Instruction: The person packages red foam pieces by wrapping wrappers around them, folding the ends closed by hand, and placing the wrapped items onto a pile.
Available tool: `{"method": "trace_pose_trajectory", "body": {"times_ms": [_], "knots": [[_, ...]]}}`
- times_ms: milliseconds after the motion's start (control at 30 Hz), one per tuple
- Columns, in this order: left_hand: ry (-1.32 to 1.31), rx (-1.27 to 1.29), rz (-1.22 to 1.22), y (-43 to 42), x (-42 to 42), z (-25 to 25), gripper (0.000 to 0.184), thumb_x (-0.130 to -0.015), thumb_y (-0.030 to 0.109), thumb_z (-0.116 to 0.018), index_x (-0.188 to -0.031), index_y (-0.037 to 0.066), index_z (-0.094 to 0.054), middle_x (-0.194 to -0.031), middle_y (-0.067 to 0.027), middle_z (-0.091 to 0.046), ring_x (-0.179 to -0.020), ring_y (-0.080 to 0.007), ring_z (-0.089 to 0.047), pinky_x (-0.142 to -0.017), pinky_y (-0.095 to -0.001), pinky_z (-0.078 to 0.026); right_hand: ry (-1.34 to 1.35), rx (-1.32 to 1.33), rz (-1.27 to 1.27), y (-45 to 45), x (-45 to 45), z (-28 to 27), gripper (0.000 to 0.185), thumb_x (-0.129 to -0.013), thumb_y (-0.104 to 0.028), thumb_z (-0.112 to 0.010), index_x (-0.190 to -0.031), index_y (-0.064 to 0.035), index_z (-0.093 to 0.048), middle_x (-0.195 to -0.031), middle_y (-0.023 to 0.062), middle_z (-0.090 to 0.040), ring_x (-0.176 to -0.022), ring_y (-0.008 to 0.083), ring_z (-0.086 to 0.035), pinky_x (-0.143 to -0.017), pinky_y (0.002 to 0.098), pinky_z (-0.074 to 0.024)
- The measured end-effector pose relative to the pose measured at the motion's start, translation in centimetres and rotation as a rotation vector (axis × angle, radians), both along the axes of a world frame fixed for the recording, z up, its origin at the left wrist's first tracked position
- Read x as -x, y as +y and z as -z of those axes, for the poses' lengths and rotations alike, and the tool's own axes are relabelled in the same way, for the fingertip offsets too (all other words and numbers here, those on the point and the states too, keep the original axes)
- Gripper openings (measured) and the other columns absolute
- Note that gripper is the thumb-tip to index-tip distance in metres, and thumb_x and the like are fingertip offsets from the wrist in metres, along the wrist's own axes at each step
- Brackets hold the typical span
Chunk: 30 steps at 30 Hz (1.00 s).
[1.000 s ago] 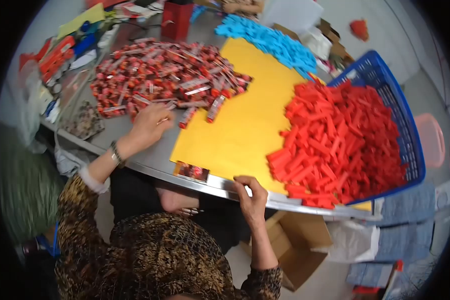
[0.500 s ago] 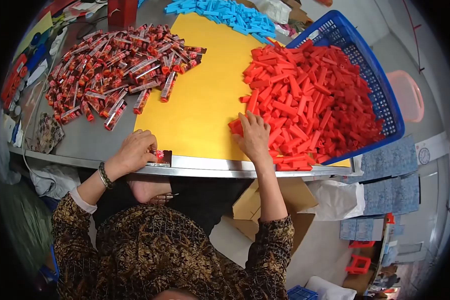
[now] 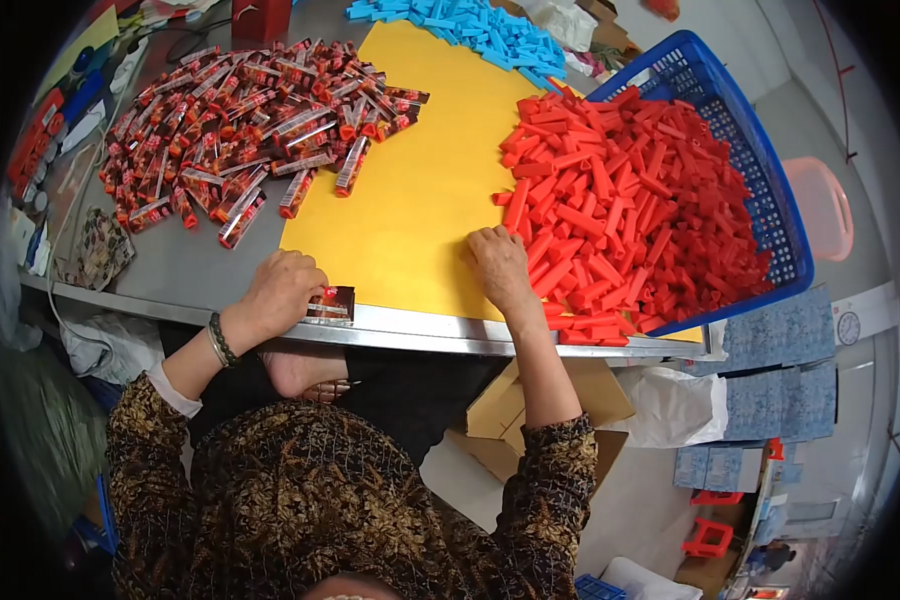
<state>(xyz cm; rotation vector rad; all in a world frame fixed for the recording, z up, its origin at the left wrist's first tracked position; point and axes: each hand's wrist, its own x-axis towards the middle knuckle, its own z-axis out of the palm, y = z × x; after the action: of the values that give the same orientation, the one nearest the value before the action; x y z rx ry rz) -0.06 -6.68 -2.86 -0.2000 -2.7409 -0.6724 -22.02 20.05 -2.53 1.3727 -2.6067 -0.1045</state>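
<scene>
My left hand (image 3: 280, 290) is at the table's front edge, its fingers closed on a small dark red-and-brown printed sleeve (image 3: 336, 304) with a clear part. Only the sleeve's right end shows past the fingers. My right hand (image 3: 500, 266) rests on the yellow sheet (image 3: 410, 200), at the left border of a heap of red three-sided plastic tubes (image 3: 610, 200). Its fingers are curled down, and whatever lies beneath them is hidden. On the left spreads a pile of similar printed sleeves (image 3: 240, 130) with red ends.
A blue perforated basket (image 3: 785, 220) lies tipped on the right, red tubes spilling from it. Blue pieces (image 3: 470, 35) are heaped at the back. A red box (image 3: 260, 18) stands back left. Below the metal table edge (image 3: 420, 335) is an open cardboard box (image 3: 495, 405).
My right hand has curled its fingers, and the red piece beside its fingertips is out of sight. My left hand stays at the edge with the sleeve. The view has shifted slightly.
</scene>
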Motion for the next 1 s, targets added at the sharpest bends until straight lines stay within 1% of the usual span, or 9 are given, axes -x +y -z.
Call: {"method": "trace_pose_trajectory", "body": {"times_ms": [100,133,233,333,533,633,800,900,1000], "knots": [[0.015,-0.028,-0.010,0.4,-0.4,-0.6,0.002,-0.074,0.006,-0.063,-0.075,0.004,-0.063,-0.079,-0.0101,-0.059,-0.082,-0.0298,-0.057,-0.075,-0.0412,-0.045,0.175,0.205,-0.009,0.4,-1.2,-1.2,0.035,-0.077,-0.023,-0.069,-0.107,-0.0072,-0.060,-0.109,0.0091,-0.061,-0.102,0.0275,-0.055,-0.085,0.0432,-0.0440],[0.034,-0.039,-0.017,0.5,-0.5,-0.6,0.002,-0.074,0.006,-0.064,-0.074,0.004,-0.062,-0.078,-0.0100,-0.058,-0.082,-0.0295,-0.057,-0.075,-0.0412,-0.045,0.141,0.180,0.023,0.7,-1.3,-1.2,0.027,-0.076,-0.015,-0.065,-0.102,-0.0089,-0.062,-0.113,0.0081,-0.057,-0.099,0.0280,-0.054,-0.084,0.0465,-0.0437],[0.058,-0.079,-0.020,0.5,0.0,0.0,0.005,-0.073,0.004,-0.064,-0.071,0.004,-0.060,-0.076,-0.0099,-0.057,-0.081,-0.0296,-0.057,-0.073,-0.0414,-0.045,0.005,0.037,0.061,1.0,-1.2,-1.4,0.026,-0.074,-0.010,-0.064,-0.100,-0.0092,-0.062,-0.108,0.0078,-0.059,-0.098,0.0282,-0.054,-0.084,0.0462,-0.0438],[0.033,-0.112,-0.005,0.3,0.0,0.5,0.004,-0.073,0.005,-0.062,-0.073,0.003,-0.059,-0.076,-0.0109,-0.056,-0.080,-0.0311,-0.056,-0.073,-0.0413,-0.045,-0.036,0.023,0.051,1.1,-0.7,-1.4,0.031,-0.071,-0.008,-0.067,-0.102,-0.0089,-0.063,-0.106,0.0077,-0.062,-0.099,0.0278,-0.056,-0.085,0.0414,-0.0451],[0.051,-0.025,0.040,0.3,0.0,0.1,0.004,-0.073,0.001,-0.058,-0.076,0.002,-0.060,-0.076,-0.0127,-0.057,-0.078,-0.0317,-0.056,-0.072,-0.0414,-0.046,0.072,0.105,-0.109,0.9,-1.0,-2.0,0.013,-0.071,-0.003,-0.060,-0.082,-0.0107,-0.062,-0.082,0.0053,-0.060,-0.090,0.0264,-0.056,-0.076,0.0406,-0.0449],[0.077,-0.018,0.031,0.2,-0.1,0.6,0.007,-0.073,-0.001,-0.057,-0.076,0.003,-0.061,-0.076,-0.0117,-0.059,-0.077,-0.0307,-0.056,-0.073,-0.0403,-0.045,0.042,0.040,-0.063,0.7,-0.9,-1.8,0.011,-0.072,-0.004,-0.060,-0.081,-0.0110,-0.061,-0.081,0.0047,-0.060,-0.090,0.0259,-0.056,-0.075,0.0407,-0.0448],[0.102,0.014,-0.005,0.5,-0.4,-0.6,0.010,-0.073,-0.001,-0.057,-0.078,0.005,-0.063,-0.075,-0.0104,-0.060,-0.077,-0.0294,-0.057,-0.071,-0.0418,-0.044,0.144,0.124,-0.063,1.2,-1.1,-1.2,0.008,-0.074,-0.008,-0.061,-0.082,-0.0065,-0.061,-0.100,0.0119,-0.057,-0.091,0.0314,-0.055,-0.072,0.0438,-0.0468],[0.175,-0.017,-0.016,0.9,0.0,-0.9,0.004,-0.076,0.003,-0.059,-0.078,0.005,-0.062,-0.074,-0.0101,-0.061,-0.074,-0.0300,-0.058,-0.070,-0.0420,-0.044,0.019,-0.015,0.076,1.2,-1.5,-1.4,0.016,-0.076,-0.010,-0.065,-0.091,-0.0063,-0.062,-0.100,0.0113,-0.060,-0.092,0.0334,-0.056,-0.076,0.0435,-0.0498],[0.147,-0.112,-0.076,1.0,-0.2,-1.0,0.002,-0.079,0.007,-0.060,-0.078,0.006,-0.062,-0.074,-0.0102,-0.061,-0.071,-0.0310,-0.058,-0.069,-0.0422,-0.044,0.038,0.063,-0.008,1.2,-1.3,-0.9,0.013,-0.070,-0.002,-0.061,-0.082,-0.0047,-0.061,-0.090,0.0127,-0.058,-0.088,0.0331,-0.055,-0.071,0.0433,-0.0484]]}}
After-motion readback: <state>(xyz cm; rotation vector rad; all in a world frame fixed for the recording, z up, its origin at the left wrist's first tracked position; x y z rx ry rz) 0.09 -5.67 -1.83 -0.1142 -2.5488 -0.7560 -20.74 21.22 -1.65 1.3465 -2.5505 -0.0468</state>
